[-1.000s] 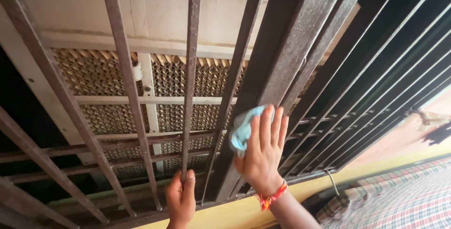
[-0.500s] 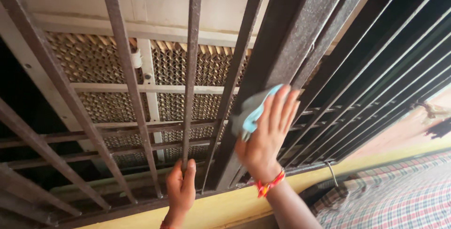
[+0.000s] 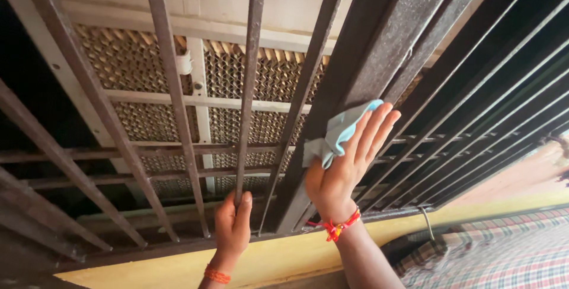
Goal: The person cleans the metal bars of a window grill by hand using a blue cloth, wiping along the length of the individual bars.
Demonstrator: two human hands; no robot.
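Where the light blue cloth is pressed to the wide dark post, most of it is hidden under the flat, open right hand | left hand is closed round a thin bar | both forearms are cut off below.

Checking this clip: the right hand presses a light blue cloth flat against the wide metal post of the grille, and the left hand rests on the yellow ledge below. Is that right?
Not quite. In the head view the left hand is not on the yellow ledge; it grips a thin vertical bar of the grille. The rest holds: the right hand presses the light blue cloth against the wide metal post.
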